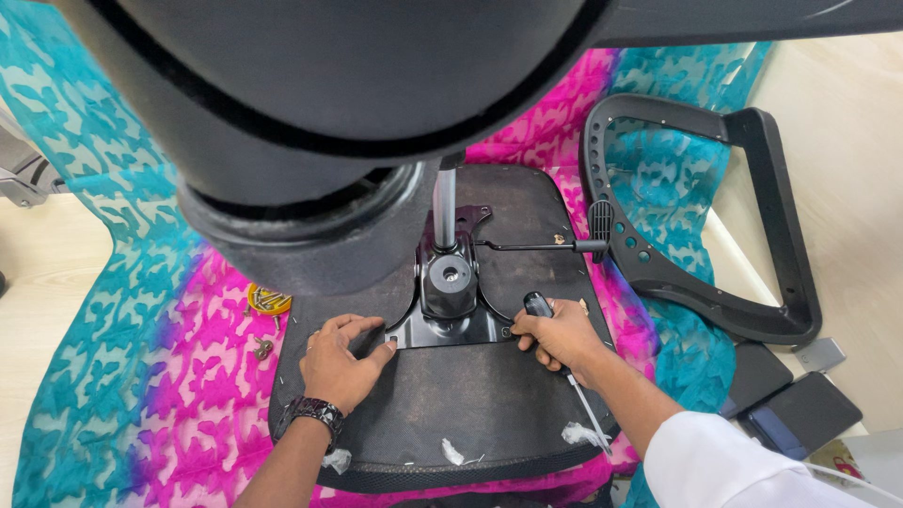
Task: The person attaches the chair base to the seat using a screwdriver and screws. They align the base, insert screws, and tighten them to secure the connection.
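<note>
An upturned chair seat [470, 404], dark and flat, lies on a pink and teal cloth. A black metal mechanism plate [450, 299] with a chrome post [444, 202] is mounted at its middle. My left hand [340, 362] rests flat on the seat, fingers touching the plate's left corner. My right hand [561, 337] grips a screwdriver [540, 307] by its black handle, at the plate's right corner; a thin metal shaft sticks out behind the hand.
A black chair armrest frame [781, 282] lies on the cloth to the right. A thin lever [541, 246] runs from the plate toward it. A yellow lid with screws [268, 301] sits left of the seat. A large dark blurred object [329, 103] fills the top.
</note>
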